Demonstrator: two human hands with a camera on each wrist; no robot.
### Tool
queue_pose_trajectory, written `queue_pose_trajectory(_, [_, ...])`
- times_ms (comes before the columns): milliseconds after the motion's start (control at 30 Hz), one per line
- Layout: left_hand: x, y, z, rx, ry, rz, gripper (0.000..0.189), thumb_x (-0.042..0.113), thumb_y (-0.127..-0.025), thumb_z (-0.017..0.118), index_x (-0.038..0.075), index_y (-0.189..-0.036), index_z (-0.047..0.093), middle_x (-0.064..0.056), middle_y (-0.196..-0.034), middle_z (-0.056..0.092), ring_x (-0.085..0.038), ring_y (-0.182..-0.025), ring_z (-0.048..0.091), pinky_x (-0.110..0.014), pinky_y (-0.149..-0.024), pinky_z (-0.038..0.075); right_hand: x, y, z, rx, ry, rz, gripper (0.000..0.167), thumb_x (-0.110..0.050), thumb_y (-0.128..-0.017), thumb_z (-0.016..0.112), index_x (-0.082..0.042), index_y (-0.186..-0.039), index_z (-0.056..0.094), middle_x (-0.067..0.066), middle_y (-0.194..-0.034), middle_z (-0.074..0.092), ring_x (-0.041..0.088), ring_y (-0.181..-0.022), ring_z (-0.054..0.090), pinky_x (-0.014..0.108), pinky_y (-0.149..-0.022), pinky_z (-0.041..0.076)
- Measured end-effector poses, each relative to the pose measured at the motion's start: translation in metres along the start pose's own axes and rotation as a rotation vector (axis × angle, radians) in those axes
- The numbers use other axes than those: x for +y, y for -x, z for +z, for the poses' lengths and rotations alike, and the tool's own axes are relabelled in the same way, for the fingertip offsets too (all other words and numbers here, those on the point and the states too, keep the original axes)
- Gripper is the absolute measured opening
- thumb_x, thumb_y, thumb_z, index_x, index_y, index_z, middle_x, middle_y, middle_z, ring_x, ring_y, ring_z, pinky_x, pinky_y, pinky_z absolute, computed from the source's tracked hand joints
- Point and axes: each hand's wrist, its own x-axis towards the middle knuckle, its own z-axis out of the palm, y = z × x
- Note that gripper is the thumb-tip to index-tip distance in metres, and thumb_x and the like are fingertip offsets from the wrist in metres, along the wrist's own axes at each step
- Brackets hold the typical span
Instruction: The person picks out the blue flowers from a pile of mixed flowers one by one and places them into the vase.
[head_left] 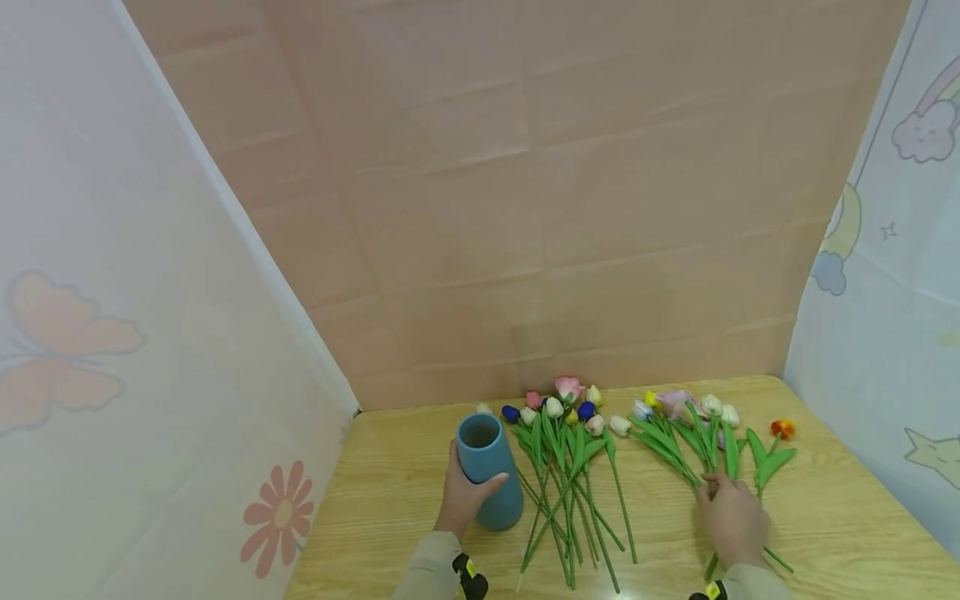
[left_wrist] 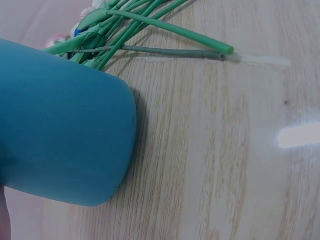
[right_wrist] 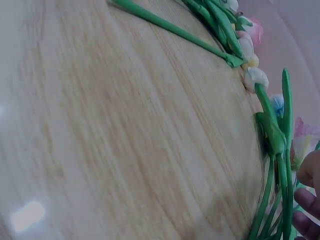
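My left hand (head_left: 463, 493) grips a blue vase (head_left: 489, 479) from its left side, thumb across the front. The vase stands on the table, its round mouth facing up. In the left wrist view its smooth lower body (left_wrist: 65, 125) fills the left side. My right hand (head_left: 733, 518) is over the stems of the right group of artificial tulips (head_left: 693, 450). The right wrist view has its thumb and bent fingertips (right_wrist: 306, 200) right beside green stems (right_wrist: 284, 185), a narrow gap between them; I cannot tell whether they pinch a stem.
A larger bunch of artificial flowers (head_left: 566, 467), pink, white, blue and yellow, lies crossed just right of the vase. An orange-red flower (head_left: 782, 429) lies at far right. Printed cloth (head_left: 187, 333) hangs on the left, and a plain tan cloth (head_left: 525, 208) stands behind the wooden table (head_left: 390, 467).
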Motion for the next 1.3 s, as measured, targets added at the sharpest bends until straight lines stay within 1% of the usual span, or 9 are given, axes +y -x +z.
queue_pose_trajectory(100, [0.000, 0.000, 0.000, -0.004, 0.004, 0.004, 0.087, 0.026, -0.077, 0.083, 0.029, -0.145, 0.028, -0.005, -0.138, 0.047, -0.032, -0.126, 0.048, -0.059, -0.098, 0.041, -0.011, 0.003, 0.005, 0.042, 0.001, -0.068, 0.031, -0.017, -0.091, 0.060, 0.001, -0.117, 0.060, 0.024, -0.098, 0.061, 0.040, -0.083, 0.056, 0.051, -0.064, 0.044])
queue_pose_trajectory(267, [-0.001, 0.000, 0.000, -0.004, -0.006, -0.003, 0.087, 0.027, -0.077, 0.083, 0.030, -0.145, 0.028, -0.005, -0.139, 0.047, -0.033, -0.127, 0.047, -0.060, -0.098, 0.040, -0.050, 0.015, 0.026, 0.172, -0.005, -0.350, 0.030, -0.010, -0.083, 0.070, 0.001, -0.110, 0.062, 0.018, -0.092, 0.063, 0.032, -0.076, 0.058, 0.045, -0.060, 0.046])
queue_pose_trajectory(333, [-0.002, 0.000, 0.000, 0.000, -0.005, -0.009, 0.087, 0.027, -0.077, 0.083, 0.030, -0.145, 0.029, -0.005, -0.139, 0.047, -0.033, -0.127, 0.047, -0.060, -0.099, 0.040, -0.070, 0.024, 0.036, 0.175, 0.004, -0.444, 0.029, -0.009, -0.081, 0.073, -0.001, -0.107, 0.063, 0.010, -0.087, 0.063, 0.025, -0.072, 0.059, 0.038, -0.058, 0.047])
queue_pose_trajectory(433, [-0.001, 0.000, -0.001, -0.002, -0.001, -0.009, 0.089, 0.025, -0.076, 0.084, 0.028, -0.145, 0.028, -0.006, -0.139, 0.046, -0.033, -0.127, 0.047, -0.060, -0.098, 0.040, -0.099, 0.037, 0.050, 0.097, -0.013, -0.518, 0.028, -0.008, -0.079, 0.076, -0.005, -0.104, 0.064, 0.000, -0.081, 0.061, 0.013, -0.067, 0.056, 0.031, -0.058, 0.046])
queue_pose_trajectory(600, [0.002, 0.002, 0.000, 0.000, 0.001, -0.019, 0.088, 0.023, -0.077, 0.083, 0.027, -0.146, 0.028, -0.006, -0.140, 0.046, -0.033, -0.128, 0.046, -0.060, -0.099, 0.039, -0.131, 0.050, 0.073, -0.075, -0.021, -0.514, 0.023, -0.012, -0.084, 0.072, -0.011, -0.105, 0.066, -0.007, -0.080, 0.061, 0.009, -0.068, 0.055, 0.034, -0.065, 0.049])
queue_pose_trajectory(800, [0.019, 0.008, -0.002, -0.015, 0.014, -0.014, 0.088, 0.022, -0.077, 0.082, 0.019, -0.147, 0.028, -0.010, -0.140, 0.046, -0.037, -0.128, 0.046, -0.062, -0.099, 0.039, -0.144, 0.051, 0.090, -0.169, 0.090, -0.507, 0.026, -0.024, -0.089, 0.068, -0.014, -0.113, 0.065, 0.005, -0.098, 0.065, 0.025, -0.084, 0.063, 0.048, -0.075, 0.051])
queue_pose_trajectory(933, [0.027, 0.010, -0.003, -0.024, 0.007, -0.023, 0.088, 0.024, -0.078, 0.082, 0.020, -0.147, 0.028, -0.009, -0.140, 0.047, -0.036, -0.127, 0.047, -0.061, -0.099, 0.040, -0.148, 0.049, 0.089, -0.205, 0.089, -0.490, 0.014, -0.026, -0.091, 0.066, -0.018, -0.102, 0.067, 0.002, -0.091, 0.063, 0.023, -0.081, 0.060, 0.047, -0.071, 0.049])
queue_pose_trajectory(1133, [0.027, 0.009, -0.004, -0.022, 0.004, -0.011, 0.087, 0.025, -0.078, 0.082, 0.021, -0.146, 0.028, -0.008, -0.139, 0.047, -0.035, -0.127, 0.047, -0.060, -0.098, 0.041, -0.148, 0.048, 0.086, -0.161, -0.005, -0.435, 0.010, -0.025, -0.085, 0.073, -0.019, -0.082, 0.065, -0.009, -0.072, 0.059, 0.009, -0.063, 0.053, 0.032, -0.059, 0.045])
queue_pose_trajectory(1300, [0.028, 0.010, -0.004, -0.023, 0.016, -0.009, 0.087, 0.024, -0.078, 0.082, 0.021, -0.146, 0.029, -0.009, -0.139, 0.047, -0.035, -0.127, 0.047, -0.061, -0.099, 0.040, -0.147, 0.049, 0.078, -0.238, -0.183, -0.296, 0.013, -0.014, -0.085, 0.071, -0.012, -0.088, 0.059, -0.004, -0.077, 0.054, 0.008, -0.063, 0.048, 0.023, -0.052, 0.039])
